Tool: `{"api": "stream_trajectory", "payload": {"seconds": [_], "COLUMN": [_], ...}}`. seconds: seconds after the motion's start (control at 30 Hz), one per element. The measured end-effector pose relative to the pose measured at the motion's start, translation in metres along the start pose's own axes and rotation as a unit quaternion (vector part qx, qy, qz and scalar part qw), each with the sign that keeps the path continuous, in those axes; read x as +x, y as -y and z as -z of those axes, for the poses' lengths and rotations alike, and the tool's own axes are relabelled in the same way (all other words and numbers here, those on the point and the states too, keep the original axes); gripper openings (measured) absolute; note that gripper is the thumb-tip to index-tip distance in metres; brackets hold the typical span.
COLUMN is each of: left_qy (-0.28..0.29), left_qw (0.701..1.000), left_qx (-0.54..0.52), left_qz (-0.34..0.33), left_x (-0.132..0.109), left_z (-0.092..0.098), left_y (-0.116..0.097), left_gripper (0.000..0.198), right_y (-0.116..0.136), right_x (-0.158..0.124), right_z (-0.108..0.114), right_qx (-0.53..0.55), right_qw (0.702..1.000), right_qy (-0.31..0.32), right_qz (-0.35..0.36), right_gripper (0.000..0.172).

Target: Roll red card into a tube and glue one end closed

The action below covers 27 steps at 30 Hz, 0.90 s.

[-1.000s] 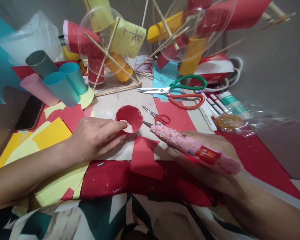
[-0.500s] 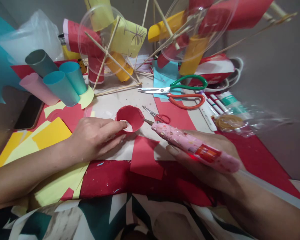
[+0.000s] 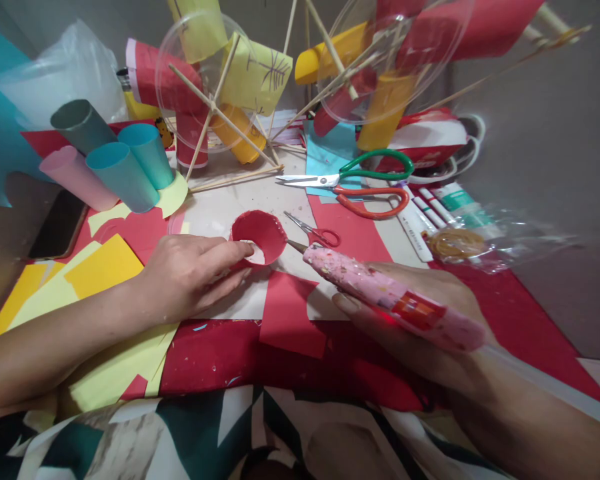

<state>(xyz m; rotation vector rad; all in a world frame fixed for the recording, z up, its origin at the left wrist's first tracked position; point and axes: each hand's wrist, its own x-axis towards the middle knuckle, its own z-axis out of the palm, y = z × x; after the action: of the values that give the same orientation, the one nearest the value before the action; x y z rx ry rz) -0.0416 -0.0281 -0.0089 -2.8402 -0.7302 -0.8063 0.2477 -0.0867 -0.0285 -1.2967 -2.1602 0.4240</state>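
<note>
Between the fingers of my left hand [image 3: 200,270] is the near left edge of a red paper tube [image 3: 267,230], which stands open end up on the pale work surface. One fingertip reaches over its rim, and something white shows inside at the bottom. My right hand [image 3: 425,313] is wrapped round a pink glue gun [image 3: 375,287] with dried bits stuck to it. The gun's metal nozzle meets the right side of the tube's rim. A cut piece of red paper [image 3: 293,313] lies just in front of the tube. Small scissors with red handles [image 3: 323,235] lie behind the nozzle.
Large scissors [image 3: 350,181] with green and orange handles lie farther back. Blue, pink and grey paper tubes [image 3: 123,177] stand at the left near a phone [image 3: 57,223]. Stick wheels with paper cups [image 3: 213,105] rise at the back. Markers [image 3: 413,230] and rubber bands [image 3: 455,245] are at the right.
The glue gun's nozzle and my right hand have shifted very slightly along the tube's rim. My left hand keeps its place on the tube.
</note>
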Motion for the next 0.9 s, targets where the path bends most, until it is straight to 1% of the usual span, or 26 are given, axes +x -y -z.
{"api": "stream_trajectory", "payload": {"seconds": [0.07, 0.13, 0.23, 0.3, 0.37, 0.43, 0.6, 0.7, 0.77, 0.9], "left_qy": [-0.003, -0.007, -0.007, -0.003, -0.001, 0.003, 0.0, -0.008, -0.004, 0.002], "left_qw": [1.0, 1.0, 1.0, 1.0, 1.0, 1.0, 1.0, 1.0, 1.0, 0.999], "left_qx": [0.001, 0.002, -0.004, -0.008, -0.011, -0.013, -0.011, -0.012, -0.018, -0.025], "left_qz": [0.0, -0.001, 0.001, 0.006, 0.01, 0.016, 0.01, 0.008, 0.017, 0.02], "left_x": [0.0, -0.001, -0.001, -0.001, -0.001, -0.001, -0.002, -0.002, -0.002, -0.002], "left_z": [0.0, -0.001, -0.002, -0.002, -0.001, -0.001, 0.0, -0.001, -0.001, -0.001], "left_y": [0.0, 0.001, 0.001, 0.001, 0.001, 0.0, 0.0, 0.0, 0.0, 0.0], "left_gripper": [0.013, 0.013, 0.013, 0.013, 0.013, 0.012, 0.012, 0.013, 0.013, 0.011], "right_y": [0.001, 0.004, 0.009, 0.013, 0.017, 0.02, 0.022, 0.023, 0.024, 0.022], "right_x": [0.0, 0.0, 0.001, 0.002, 0.003, 0.004, 0.003, 0.003, 0.004, 0.003], "right_z": [0.0, 0.001, 0.004, 0.005, 0.005, 0.005, 0.008, 0.01, 0.01, 0.009], "right_qx": [-0.007, 0.0, 0.012, 0.004, -0.011, -0.023, -0.004, 0.004, 0.013, 0.002], "right_qw": [1.0, 1.0, 1.0, 1.0, 1.0, 0.999, 1.0, 1.0, 1.0, 0.999], "right_qy": [-0.005, -0.007, 0.006, 0.013, 0.014, 0.021, 0.019, 0.025, 0.022, 0.028], "right_qz": [0.009, -0.008, -0.028, -0.024, -0.016, -0.013, 0.004, -0.006, -0.01, -0.021], "right_gripper": [0.044, 0.04, 0.027, 0.019, 0.016, 0.017, 0.029, 0.027, 0.024, 0.024]}}
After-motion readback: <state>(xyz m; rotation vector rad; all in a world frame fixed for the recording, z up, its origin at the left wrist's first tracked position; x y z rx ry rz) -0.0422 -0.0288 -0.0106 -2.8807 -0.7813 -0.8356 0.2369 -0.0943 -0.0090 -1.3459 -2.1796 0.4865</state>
